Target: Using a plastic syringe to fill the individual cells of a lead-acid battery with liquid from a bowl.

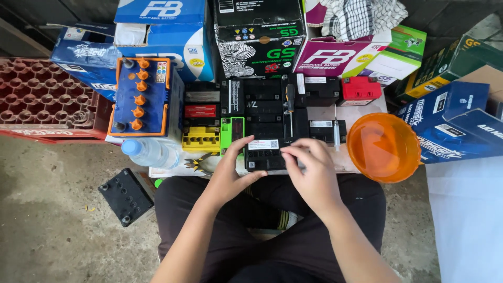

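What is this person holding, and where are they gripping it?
A small black battery: the left hand grips its left edge, the right hand its right front corner.

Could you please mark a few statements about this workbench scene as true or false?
1. Both hands touch a small black battery. True: the left hand and right hand are on the black battery.
2. The orange bowl sits to the person's left. False: the orange bowl is on the right.
3. A screwdriver lies on top of the black batteries. True: the screwdriver rests there.
4. The blue battery has green caps. False: the blue battery has orange caps.
5. A water bottle lies beside the blue battery. True: the bottle lies just in front of it.
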